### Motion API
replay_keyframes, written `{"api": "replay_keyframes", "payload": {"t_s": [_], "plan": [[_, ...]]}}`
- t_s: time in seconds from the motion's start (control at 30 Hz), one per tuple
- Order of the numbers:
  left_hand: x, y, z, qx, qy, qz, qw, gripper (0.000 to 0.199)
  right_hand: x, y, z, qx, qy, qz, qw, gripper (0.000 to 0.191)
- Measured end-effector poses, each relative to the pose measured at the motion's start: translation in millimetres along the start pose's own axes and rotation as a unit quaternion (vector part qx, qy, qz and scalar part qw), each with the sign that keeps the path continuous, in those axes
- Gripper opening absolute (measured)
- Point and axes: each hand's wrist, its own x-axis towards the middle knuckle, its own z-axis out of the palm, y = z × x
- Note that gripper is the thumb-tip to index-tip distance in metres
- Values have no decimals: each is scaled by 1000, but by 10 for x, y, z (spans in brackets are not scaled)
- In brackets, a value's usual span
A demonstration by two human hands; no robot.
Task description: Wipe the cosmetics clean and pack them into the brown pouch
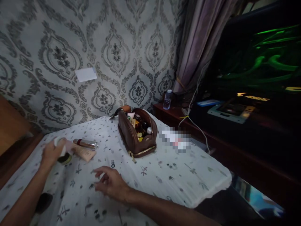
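At the left of the cloth, my left hand (53, 152) is closed around a white container (61, 145), blurred and partly hidden by the fingers. Just below it sits a small dark jar (64, 158). A beige squeeze tube (84, 153) and a silver tube with a dark red band (86, 143) lie to its right. My right hand (110, 185) hovers over the cloth, fingers curled but apart, holding nothing. Beyond it stands a brown toiletry bag (128, 138), unzipped, with several bottles and tubes inside.
A patterned white cloth (174, 185) covers the surface. Near my left forearm lies a dark round object (44, 202). A clear bottle (167, 99) and a white cable (197, 125) are on the dark red ledge (160, 110). A black glass-sided case (258, 78) stands at right.
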Motion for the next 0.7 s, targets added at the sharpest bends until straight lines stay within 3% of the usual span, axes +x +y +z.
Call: {"api": "replay_keyframes", "payload": {"t_s": [0.13,0.2,0.27,0.4,0.7], "plan": [[-820,540,167,-172,-91,81,978,39,28,-18,-20,-93,70,-64,991,77],[-1159,761,281,-211,-141,153,955,35,25,-25,-35,-143,87,-81,983,78],[-1361,895,360,-219,-124,184,950,33,16,-24,-55,-190,105,-86,972,72],[-1434,952,395,-223,-82,146,960,34,-10,-1,-84,-221,104,-88,966,75],[-1361,745,460,-322,-113,64,938,24,33,33,-141,-204,79,-128,968,58]]}}
